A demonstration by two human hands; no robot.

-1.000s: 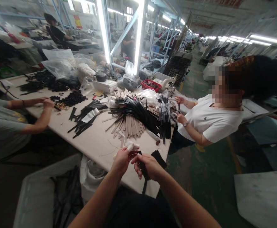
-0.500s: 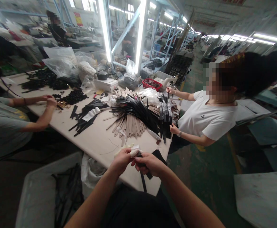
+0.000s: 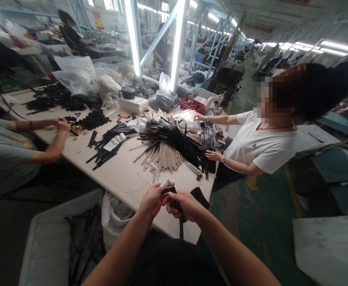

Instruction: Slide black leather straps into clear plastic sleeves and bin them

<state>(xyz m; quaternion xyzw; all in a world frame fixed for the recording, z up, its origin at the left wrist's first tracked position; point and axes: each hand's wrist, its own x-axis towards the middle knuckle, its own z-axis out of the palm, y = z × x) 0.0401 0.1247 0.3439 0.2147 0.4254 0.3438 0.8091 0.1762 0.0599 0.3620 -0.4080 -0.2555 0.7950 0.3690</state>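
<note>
In the head view, both my hands meet just above the near corner of the table [image 3: 132, 174]. My right hand [image 3: 188, 204] is closed around a black strip [image 3: 181, 228], whose lower end hangs down over the tabletop. My left hand [image 3: 151, 200] is pinched close to the strip's upper end. White wrapping [image 3: 166, 183] covers a fingertip of that hand. Whatever lies between the left fingers is too small to make out. Beside my right hand lies a wider black piece [image 3: 200, 197].
Beyond my hands is a heap of beige strips [image 3: 165, 157] under black strips [image 3: 174, 137]. A co-worker in white [image 3: 260, 143] handles a bundle of strips at right; another person [image 3: 10, 143] works at left. A bin [image 3: 49, 246] stands below left, a red basket [image 3: 192, 104] far back.
My left fingers have shifted, and the white-wrapped fingertip now points up and right. The strip hangs straighter. The co-worker at right has moved both hands left, one off the bundle toward the plastic.
</note>
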